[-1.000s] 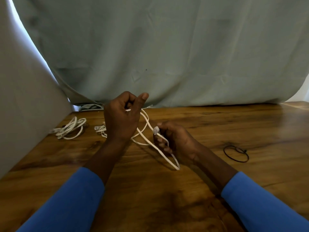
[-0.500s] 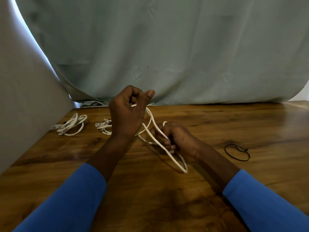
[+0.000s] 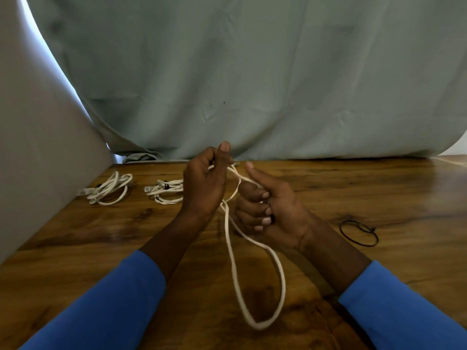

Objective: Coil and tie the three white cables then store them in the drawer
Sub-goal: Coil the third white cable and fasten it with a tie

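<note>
A loose white cable [image 3: 231, 251] hangs in a long loop between my hands, its low end resting on the wooden table [image 3: 379, 193]. My left hand [image 3: 206, 188] is raised and grips the cable's upper turns with curled fingers. My right hand [image 3: 270, 210], palm up just to its right, has its fingers curled round a strand that runs under the thumb. Two other white cables lie coiled at the back left: one coil [image 3: 108, 189] near the left wall, the other coil [image 3: 165, 192] with a dark band, partly behind my left hand.
A black elastic band [image 3: 358, 233] lies on the table to the right of my right wrist. A grey-green curtain [image 3: 252, 84] hangs along the table's back edge, and a pale wall [image 3: 38, 147] borders the left side.
Both hands rose and drew toward me. My right hand turned palm up, and the cable loop below them grew much longer, reaching toward the table's front.
</note>
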Available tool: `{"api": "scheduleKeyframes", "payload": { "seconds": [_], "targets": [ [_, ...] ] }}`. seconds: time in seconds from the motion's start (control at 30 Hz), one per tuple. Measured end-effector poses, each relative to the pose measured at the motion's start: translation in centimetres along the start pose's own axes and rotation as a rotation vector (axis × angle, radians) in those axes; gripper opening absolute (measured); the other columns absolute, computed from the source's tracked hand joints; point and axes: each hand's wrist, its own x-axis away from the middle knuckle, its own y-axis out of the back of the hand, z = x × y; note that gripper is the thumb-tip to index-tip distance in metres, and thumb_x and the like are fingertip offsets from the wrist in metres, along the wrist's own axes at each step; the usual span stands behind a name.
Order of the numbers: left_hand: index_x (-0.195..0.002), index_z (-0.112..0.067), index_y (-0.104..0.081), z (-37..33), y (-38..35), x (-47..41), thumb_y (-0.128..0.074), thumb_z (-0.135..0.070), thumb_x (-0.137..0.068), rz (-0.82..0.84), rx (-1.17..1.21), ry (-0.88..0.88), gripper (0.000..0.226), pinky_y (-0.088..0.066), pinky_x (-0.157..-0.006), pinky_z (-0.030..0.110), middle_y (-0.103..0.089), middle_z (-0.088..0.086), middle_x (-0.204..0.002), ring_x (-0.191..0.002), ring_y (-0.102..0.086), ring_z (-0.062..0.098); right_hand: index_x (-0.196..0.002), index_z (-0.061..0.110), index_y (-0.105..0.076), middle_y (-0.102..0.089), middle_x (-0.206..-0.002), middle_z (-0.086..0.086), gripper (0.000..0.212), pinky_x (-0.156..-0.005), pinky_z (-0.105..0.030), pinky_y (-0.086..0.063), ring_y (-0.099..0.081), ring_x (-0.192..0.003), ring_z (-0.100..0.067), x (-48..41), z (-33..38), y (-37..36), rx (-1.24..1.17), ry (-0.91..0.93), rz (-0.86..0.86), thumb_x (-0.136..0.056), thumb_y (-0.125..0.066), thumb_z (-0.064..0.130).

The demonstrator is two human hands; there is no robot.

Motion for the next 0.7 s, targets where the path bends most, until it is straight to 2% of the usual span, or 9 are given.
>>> {"api": "scheduleKeyframes", "payload": {
  "seconds": [0.07, 0.13, 0.2, 0.27, 0.33, 0.43, 0.53, 0.63, 0.7],
  "targets": [
    [-0.089, -0.015, -0.072, -0.5, -0.4, 0.7, -0.053, -0.055, -0.102, 0.19, 0.058, 0.063, 0.047, -0.046, -0.061, 0.034, -0.066, 0.009, -0.069, -0.064, -0.058, 0.012, -0.052, 0.026, -0.033, -0.02, -0.04, 0.005, 0.054, -0.046, -0.032, 0.0, -0.012, -0.038, -0.013, 0.1, 0.9, 0.6, -0.133, 0.069, 0.045, -0.099, -0.045, 0.048],
    [-0.092, -0.018, -0.073, -0.8, -0.8, 1.4, -0.058, -0.046, -0.102, 0.388, 0.113, 0.131, 0.034, -0.04, -0.05, 0.025, -0.062, -0.005, -0.063, -0.056, -0.054, 0.008, -0.054, 0.026, -0.027, -0.017, -0.041, 0.005, 0.051, -0.045, -0.03, -0.001, -0.009, -0.037, -0.012, 0.4, 1.6, 1.3, -0.214, 0.139, 0.064, -0.101, -0.038, 0.044],
    [-0.096, -0.019, -0.075, -0.7, -0.9, 1.6, -0.066, -0.041, -0.097, 0.524, 0.227, 0.228, 0.024, -0.034, -0.043, 0.021, -0.059, -0.006, -0.062, -0.051, -0.051, 0.008, -0.054, 0.026, -0.026, -0.017, -0.041, 0.006, 0.052, -0.042, -0.026, -0.005, -0.008, -0.036, -0.012, 0.7, 1.9, 2.0, -0.241, 0.164, 0.04, -0.102, -0.034, 0.043],
    [-0.109, -0.005, -0.073, -0.5, -1.1, 1.7, -0.071, -0.029, -0.095, 0.521, 0.282, 0.3, 0.028, -0.031, -0.039, 0.017, -0.056, -0.006, -0.059, -0.046, -0.046, 0.004, -0.052, 0.025, -0.028, -0.018, -0.039, 0.006, 0.055, -0.042, -0.024, -0.007, -0.011, -0.034, -0.011, 0.7, 2.0, 2.6, -0.231, 0.147, -0.01, -0.104, -0.033, 0.044],
    [-0.106, 0.003, -0.07, -1.1, -1.3, 1.8, -0.065, -0.012, -0.098, 0.427, 0.297, 0.34, 0.017, -0.032, -0.037, 0.013, -0.057, -0.006, -0.056, -0.04, -0.044, 0.0, -0.047, 0.024, -0.037, -0.024, -0.036, 0.006, 0.061, -0.041, -0.023, -0.01, -0.016, -0.03, -0.01, 0.5, 1.8, 2.6, -0.218, 0.141, -0.11, -0.106, -0.035, 0.042],
    [-0.095, -0.005, -0.071, -1.5, -1.6, 1.9, -0.059, -0.003, -0.1, 0.304, 0.33, 0.359, 0.013, -0.036, -0.04, 0.01, -0.056, -0.007, -0.052, -0.038, -0.047, -0.001, -0.05, 0.021, -0.048, -0.033, -0.037, 0.005, 0.062, -0.04, -0.022, -0.024, -0.032, -0.031, -0.009, -0.1, 1.4, 1.8, -0.173, 0.161, -0.262, -0.108, -0.037, 0.04],
    [-0.084, -0.011, -0.073, -0.9, -1.4, 1.7, -0.064, -0.011, -0.099, 0.237, 0.268, 0.348, 0.018, -0.034, -0.042, 0.014, -0.055, -0.003, -0.055, -0.041, -0.043, 0.001, -0.063, 0.014, -0.048, -0.033, -0.038, 0.004, 0.055, -0.04, -0.023, -0.035, -0.036, -0.034, -0.009, -0.4, 0.9, 1.1, -0.109, 0.191, -0.4, -0.11, -0.038, 0.04],
    [-0.087, -0.011, -0.073, -0.9, -0.6, 1.5, -0.064, -0.009, -0.097, 0.331, 0.239, 0.367, 0.014, -0.031, -0.039, 0.014, -0.06, 0.002, -0.064, -0.042, -0.042, 0.004, -0.061, 0.014, -0.045, -0.031, -0.039, 0.004, 0.056, -0.036, -0.02, -0.027, -0.03, -0.03, -0.007, -0.6, 0.4, 1.7, -0.051, 0.24, -0.564, -0.109, -0.042, 0.044],
    [-0.097, -0.01, -0.074, -1.1, -0.1, 1.4, -0.066, -0.007, -0.096, 0.453, 0.17, 0.282, 0.009, -0.034, -0.041, 0.014, -0.066, -0.003, -0.069, -0.046, -0.048, 0.005, -0.063, 0.015, -0.043, -0.031, -0.04, 0.004, 0.055, -0.034, -0.017, -0.022, -0.027, -0.029, -0.006, -0.6, 0.4, 2.2, -0.01, 0.271, -0.655, -0.107, -0.044, 0.048]
  ]
}}
